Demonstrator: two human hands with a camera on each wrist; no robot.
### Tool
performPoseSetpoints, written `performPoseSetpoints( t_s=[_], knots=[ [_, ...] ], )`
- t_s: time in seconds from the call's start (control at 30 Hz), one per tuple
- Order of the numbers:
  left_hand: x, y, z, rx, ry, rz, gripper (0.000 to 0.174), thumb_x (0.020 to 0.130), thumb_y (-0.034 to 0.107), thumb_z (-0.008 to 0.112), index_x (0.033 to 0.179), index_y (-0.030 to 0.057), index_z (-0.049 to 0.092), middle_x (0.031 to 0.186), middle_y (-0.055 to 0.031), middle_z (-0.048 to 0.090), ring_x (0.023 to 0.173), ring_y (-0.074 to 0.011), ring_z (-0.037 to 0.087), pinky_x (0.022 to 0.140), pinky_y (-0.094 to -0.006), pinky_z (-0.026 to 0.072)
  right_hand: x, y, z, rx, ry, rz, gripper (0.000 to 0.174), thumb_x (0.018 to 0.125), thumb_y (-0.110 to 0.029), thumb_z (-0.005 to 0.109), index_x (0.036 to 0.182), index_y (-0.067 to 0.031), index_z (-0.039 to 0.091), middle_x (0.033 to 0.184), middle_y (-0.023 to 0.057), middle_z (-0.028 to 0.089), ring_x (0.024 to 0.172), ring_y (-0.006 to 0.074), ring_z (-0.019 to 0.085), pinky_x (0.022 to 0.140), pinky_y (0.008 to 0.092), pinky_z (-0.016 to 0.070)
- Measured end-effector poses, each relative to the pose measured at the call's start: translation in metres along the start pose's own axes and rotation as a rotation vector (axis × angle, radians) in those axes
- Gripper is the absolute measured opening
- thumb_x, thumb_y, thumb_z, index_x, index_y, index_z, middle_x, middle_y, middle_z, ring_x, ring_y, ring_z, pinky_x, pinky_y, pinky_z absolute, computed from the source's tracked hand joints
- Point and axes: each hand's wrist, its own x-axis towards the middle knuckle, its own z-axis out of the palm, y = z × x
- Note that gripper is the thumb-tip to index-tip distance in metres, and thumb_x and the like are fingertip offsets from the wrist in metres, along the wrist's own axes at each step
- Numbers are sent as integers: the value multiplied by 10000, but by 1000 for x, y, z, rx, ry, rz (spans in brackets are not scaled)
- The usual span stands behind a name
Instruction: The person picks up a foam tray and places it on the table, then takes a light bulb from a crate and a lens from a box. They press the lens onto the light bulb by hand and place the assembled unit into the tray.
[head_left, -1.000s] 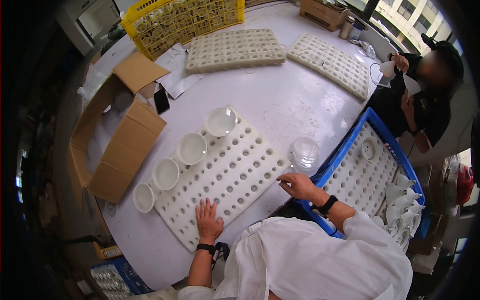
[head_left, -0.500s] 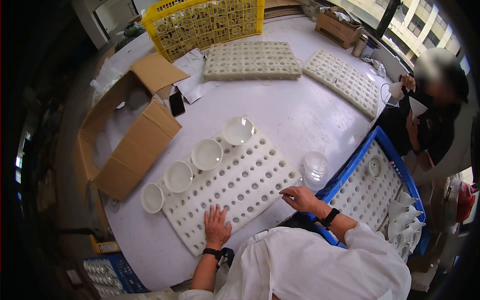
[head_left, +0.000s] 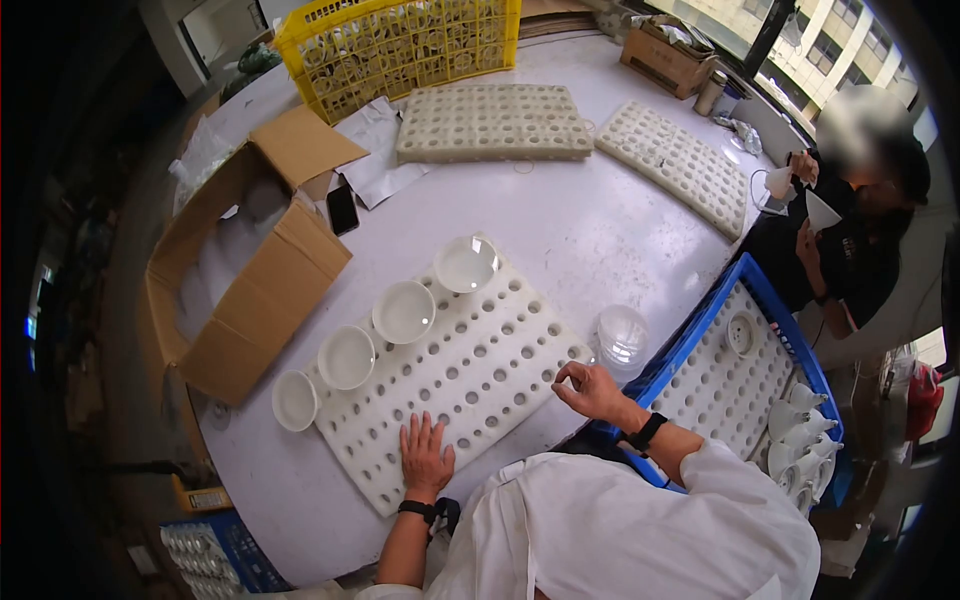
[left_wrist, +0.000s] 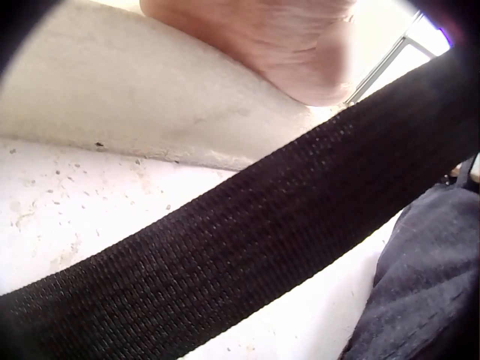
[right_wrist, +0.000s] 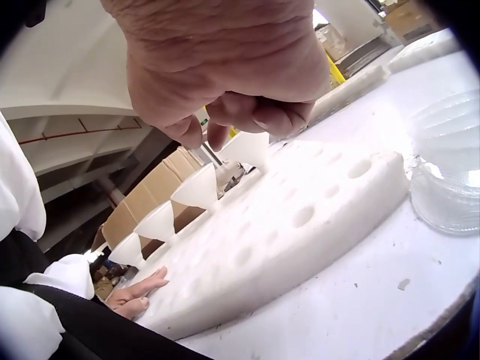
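Note:
A white foam board (head_left: 470, 350) with rows of round holes lies on the table. Along its far left edge several white flared cups (head_left: 404, 312) stand with their wide mouths up; the right wrist view shows them tapering to narrow bases. My left hand (head_left: 427, 455) rests flat on the board's near left part, fingers spread. Beyond the board's right corner, my right hand (head_left: 592, 391) hovers with its fingers curled in, thumb close to the index finger, and nothing shows in its grip. Just past it sits a stack of clear round covers (head_left: 622, 338).
At right stands a blue crate (head_left: 690, 330) with a holed board and white cone-shaped pieces. An open cardboard box (head_left: 265, 310) and a phone (head_left: 342, 210) lie left. Farther back are a yellow crate (head_left: 400, 60) and more holed boards (head_left: 495, 120). Another person (head_left: 850, 230) handles white cones.
My right hand's index finger has drawn in toward the thumb. The left hand keeps its place on the board. The head view has shifted slightly.

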Motion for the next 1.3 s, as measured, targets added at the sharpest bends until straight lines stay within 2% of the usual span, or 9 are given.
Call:
performPoseSetpoints(
  t_s=[0.17,0.27,0.4,0.47,0.6,0.97,1.13,1.2,1.3],
  knots=[
    [4,3,-2,-37,23,-5,464,782,209,574,1215,49,529,1371,-191,420,1317,-379,314,1095,-521,179,2,-9,2,38,-15,87,191,771,-186,668,907,-55,635,566,72,532,494,145,525,487,301,429],
    [21,18,-5,-262,54,-29,400,810,171,562,1184,27,549,1316,-206,479,1270,-385,390,1075,-506,243,7,-7,12,183,92,-78,279,790,-170,652,1048,-65,628,797,78,615,713,149,596,633,269,484],
    [68,79,-55,-533,40,184,357,806,99,570,1146,-10,565,1265,-217,522,1198,-387,476,1011,-470,366,25,-30,14,1382,-261,96,607,871,-251,536,1420,-128,307,1324,115,445,1246,226,406,1030,361,330],
    [86,105,-79,-429,122,455,380,824,167,578,1161,-8,561,1289,-197,509,1230,-359,451,1020,-448,358,33,-51,11,1620,-321,94,632,878,-287,509,1438,-139,257,1378,130,383,1286,238,356,1060,372,291],
    [100,126,-84,-356,104,614,454,836,217,580,1213,-29,522,1316,-208,478,1254,-349,428,1039,-442,340,34,-76,1,1991,-459,30,702,847,-331,524,1454,-152,221,1460,139,302,1359,270,260,1114,408,221],
    [98,146,-52,-441,92,496,814,886,464,501,1382,-111,207,1450,-294,201,1365,-404,196,1108,-461,186,23,-80,11,1693,-298,109,752,877,-300,514,1475,-156,83,1420,110,303,1297,235,339,1083,364,267],
    [108,154,-63,-801,77,415,758,917,468,465,1360,-112,258,1426,-261,286,1335,-365,283,1075,-416,241,13,-86,22,1465,-235,241,849,836,-146,601,1462,-141,28,1361,162,337,1196,244,455,977,363,407],
    [104,140,-59,-1125,-352,212,764,911,482,473,1352,-112,280,1439,-261,256,1367,-326,226,1090,-394,215,18,-72,29,1444,-241,212,858,826,-119,606,1456,-144,23,1336,165,353,1145,244,497,945,362,436],
    [103,131,-75,-1370,-494,88,662,905,394,535,1320,-90,355,1359,-190,406,1244,-216,378,1038,-336,283,21,-51,34,1211,-273,-21,863,817,-120,639,1459,-142,62,1291,140,389,1134,240,495,980,379,406]
  ],
)
